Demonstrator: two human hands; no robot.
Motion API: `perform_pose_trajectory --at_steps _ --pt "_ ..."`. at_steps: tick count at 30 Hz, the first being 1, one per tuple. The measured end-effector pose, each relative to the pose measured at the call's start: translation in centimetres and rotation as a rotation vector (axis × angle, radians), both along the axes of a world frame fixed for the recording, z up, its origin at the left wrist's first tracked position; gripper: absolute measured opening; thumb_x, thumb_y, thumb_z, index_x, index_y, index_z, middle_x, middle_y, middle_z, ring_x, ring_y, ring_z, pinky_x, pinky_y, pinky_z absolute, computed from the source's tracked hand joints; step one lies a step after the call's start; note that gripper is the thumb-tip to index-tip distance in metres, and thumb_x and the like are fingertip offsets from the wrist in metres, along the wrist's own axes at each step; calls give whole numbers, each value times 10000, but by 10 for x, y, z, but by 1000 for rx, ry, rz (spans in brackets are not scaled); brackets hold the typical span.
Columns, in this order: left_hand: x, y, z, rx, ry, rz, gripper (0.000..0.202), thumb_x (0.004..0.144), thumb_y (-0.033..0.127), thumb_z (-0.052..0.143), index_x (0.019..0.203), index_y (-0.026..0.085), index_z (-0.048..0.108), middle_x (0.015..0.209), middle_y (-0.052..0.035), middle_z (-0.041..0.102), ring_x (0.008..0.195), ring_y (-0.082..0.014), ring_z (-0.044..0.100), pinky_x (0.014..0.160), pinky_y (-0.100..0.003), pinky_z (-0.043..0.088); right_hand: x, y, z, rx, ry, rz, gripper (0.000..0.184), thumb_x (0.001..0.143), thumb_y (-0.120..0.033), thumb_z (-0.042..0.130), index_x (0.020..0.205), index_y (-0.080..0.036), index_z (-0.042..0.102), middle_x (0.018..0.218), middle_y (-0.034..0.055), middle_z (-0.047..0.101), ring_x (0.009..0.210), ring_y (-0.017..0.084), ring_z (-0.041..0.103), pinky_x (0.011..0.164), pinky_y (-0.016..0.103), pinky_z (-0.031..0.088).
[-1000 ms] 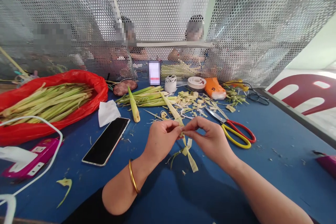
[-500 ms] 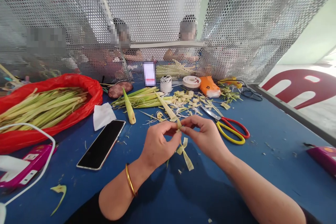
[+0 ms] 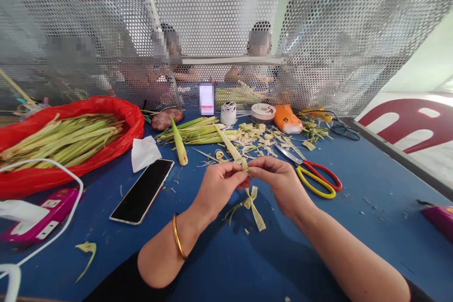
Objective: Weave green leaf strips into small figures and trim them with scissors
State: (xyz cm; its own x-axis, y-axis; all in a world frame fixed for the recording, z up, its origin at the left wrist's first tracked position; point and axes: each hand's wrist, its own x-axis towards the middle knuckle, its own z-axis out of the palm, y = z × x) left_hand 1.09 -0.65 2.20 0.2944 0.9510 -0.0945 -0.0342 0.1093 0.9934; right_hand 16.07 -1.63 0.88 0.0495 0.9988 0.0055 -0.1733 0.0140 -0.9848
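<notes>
My left hand and my right hand meet over the middle of the blue table. Both pinch a narrow pale-green leaf strip between thumb and fingertips; the fingers partly hide it. Just below the hands, a knotted, bow-like piece of pale leaf with thin green ends shows; whether it joins the held strip I cannot tell. Past my fingertips a longer pale leaf slants away toward the scraps. Scissors with red and yellow handles lie open to the right of my right hand.
A red plastic bag of long leaves stands at left. Near it lie a black phone, white tissue and magenta power strip. Leaf scraps, a string spool, tape roll and orange packet line the back, before a perforated screen.
The view has shifted slightly, so everything sits a little further right. Both hands keep their pinch on the leaf strip; more thin green ends of the knotted piece show below.
</notes>
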Motion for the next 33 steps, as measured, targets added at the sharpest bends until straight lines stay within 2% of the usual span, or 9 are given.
perform_pose_trajectory --at_steps 6,12,18,22,25,27,30,31,33 --pt "3 -1 -2 -61 2 49 113 691 258 736 736 154 736 695 -28 715 632 -136 655 643 -230 525 -2 0 -4 -21 1 -35 165 640 -324 787 664 -178 714 638 -8 643 643 129 550 681 277 437" --pt "2 2 -2 -122 -15 100 138 688 278 730 714 142 722 659 -47 708 606 -136 646 605 -228 505 6 2 4 -59 0 -51 401 713 -543 710 792 -152 754 713 32 653 648 135 559 682 296 454" --pt "1 3 -6 -131 -15 88 160 686 307 739 724 152 731 664 -37 705 613 -122 636 598 -212 485 2 1 -3 74 -218 -30 199 662 -365 762 695 -176 706 671 9 669 652 154 564 647 294 452" --pt "1 2 -7 -136 -13 91 181 688 325 741 745 153 734 672 -38 709 622 -125 636 590 -210 484 2 2 -1 106 -303 -30 203 716 -376 691 717 -173 710 672 19 673 656 169 588 646 299 467" --pt "1 4 -7 -150 -61 135 163 687 311 735 737 156 730 677 -35 715 628 -123 639 627 -221 502 21 5 9 117 -586 120 287 804 -398 596 952 -191 728 867 51 731 807 212 656 745 326 497" --pt "0 7 -8 -150 -101 165 137 673 289 738 708 158 724 665 -29 711 629 -123 639 671 -240 519 44 7 13 96 -999 110 342 838 -341 564 1130 -203 675 1008 79 727 915 245 664 792 346 490" --pt "-1 12 -11 -143 -132 196 116 656 274 743 676 162 721 646 -21 705 634 -129 643 704 -257 525 86 9 10 -204 -1657 -14 350 815 -199 553 1141 -121 653 1064 177 683 986 330 647 773 385 476" --pt "-2 13 -11 -140 -136 205 114 654 274 743 677 163 724 650 -21 708 638 -130 646 708 -257 523 99 9 7 -339 -1742 10 347 815 -184 540 1133 -101 650 1053 193 673 953 332 659 739 374 478" --pt "-3 14 -11 -135 -139 217 118 656 275 745 691 163 732 666 -27 717 644 -131 649 712 -254 517 121 9 -1 -384 -1754 40 383 801 -175 545 1168 -110 635 1053 182 669 897 307 675 707 342 473"
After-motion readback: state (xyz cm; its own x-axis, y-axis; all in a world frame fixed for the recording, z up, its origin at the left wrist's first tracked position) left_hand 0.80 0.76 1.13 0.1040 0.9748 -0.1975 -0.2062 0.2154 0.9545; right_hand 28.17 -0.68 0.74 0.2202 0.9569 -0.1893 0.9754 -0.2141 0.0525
